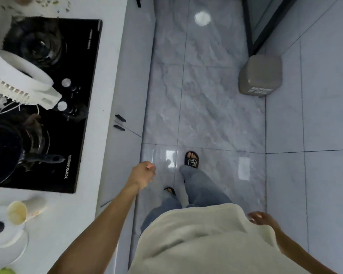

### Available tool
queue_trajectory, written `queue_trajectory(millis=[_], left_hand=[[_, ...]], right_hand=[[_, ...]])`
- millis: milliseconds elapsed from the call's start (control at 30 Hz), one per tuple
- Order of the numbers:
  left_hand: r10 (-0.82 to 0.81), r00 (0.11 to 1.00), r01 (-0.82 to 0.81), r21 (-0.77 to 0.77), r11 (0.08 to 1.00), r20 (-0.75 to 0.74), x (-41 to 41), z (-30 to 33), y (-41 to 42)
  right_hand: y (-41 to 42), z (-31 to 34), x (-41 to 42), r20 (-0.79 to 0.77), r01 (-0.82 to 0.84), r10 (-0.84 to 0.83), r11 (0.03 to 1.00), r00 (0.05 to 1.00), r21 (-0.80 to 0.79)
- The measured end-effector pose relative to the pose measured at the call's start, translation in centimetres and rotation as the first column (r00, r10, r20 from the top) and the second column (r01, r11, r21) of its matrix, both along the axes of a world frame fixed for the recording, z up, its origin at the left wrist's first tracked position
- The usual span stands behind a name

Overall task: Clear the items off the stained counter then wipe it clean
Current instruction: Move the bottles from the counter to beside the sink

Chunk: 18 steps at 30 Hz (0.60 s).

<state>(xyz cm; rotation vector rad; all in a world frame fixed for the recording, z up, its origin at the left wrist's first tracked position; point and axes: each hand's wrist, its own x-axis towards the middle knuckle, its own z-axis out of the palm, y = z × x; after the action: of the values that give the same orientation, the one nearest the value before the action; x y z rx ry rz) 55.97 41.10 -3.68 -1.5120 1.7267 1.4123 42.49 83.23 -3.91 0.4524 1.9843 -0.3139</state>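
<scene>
Both your hands are empty: left hand (144, 174) loosely curled beside the counter (107, 95) edge, right hand (262, 217) open, fingers apart.

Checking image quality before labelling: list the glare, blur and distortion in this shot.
Head view: round lamp glare and square reflections on the glossy floor; wide-angle bending tilts the counter; the cup and both hands, left and right, look soft.
</scene>
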Motion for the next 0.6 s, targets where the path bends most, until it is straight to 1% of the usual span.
queue_trajectory(millis=[33, 67, 167, 200, 333, 433, 533, 600], left_hand=[[-0.006, 1.0, 0.006, -0.001, 1.0, 0.019, -1.2, -0.1, -0.5], [-0.008, 0.999, 0.008, 0.001, 1.0, 0.033, -2.1, -0.2, -1.0], [0.014, 0.996, -0.014, 0.009, 1.0, 0.088, -4.5, -0.4, -2.5], [0.023, 0.993, -0.025, 0.018, 1.0, 0.116, -5.1, -0.3, -2.9], [0.073, 0.971, -0.09, 0.062, 0.994, 0.227, -6.2, 0.0, -4.5], [0.104, 0.951, -0.135, 0.089, 0.987, 0.292, -6.8, 0.1, -5.9], [0.104, 0.934, -0.152, 0.116, 0.982, 0.342, -7.9, -0.2, -7.6], [0.08, 0.933, -0.132, 0.126, 0.983, 0.351, -9.5, -0.7, -9.3]], right_hand=[[-1.0, -0.4, -2.1, 0.023, 0.065, -0.064, 0.998, 0.998, -0.012], [-2.0, -0.8, -4.2, 0.029, 0.175, -0.174, 0.983, 0.984, -0.053], [-5.6, -1.5, -10.9, 0.023, 0.226, -0.225, 0.971, 0.974, -0.072], [-7.2, -1.5, -13.1, 0.022, 0.21, -0.209, 0.973, 0.978, -0.092], [-14.9, -0.5, -21.8, -0.063, 0.1, -0.117, 0.97, 0.991, -0.222], [-20.9, 0.2, -27.9, -0.105, 0.035, -0.075, 0.941, 0.992, -0.336], [-26.0, 0.4, -32.7, -0.158, -0.022, -0.042, 0.922, 0.987, -0.388], [-28.7, 0.3, -35.4, -0.176, -0.054, -0.018, 0.918, 0.984, -0.393]])
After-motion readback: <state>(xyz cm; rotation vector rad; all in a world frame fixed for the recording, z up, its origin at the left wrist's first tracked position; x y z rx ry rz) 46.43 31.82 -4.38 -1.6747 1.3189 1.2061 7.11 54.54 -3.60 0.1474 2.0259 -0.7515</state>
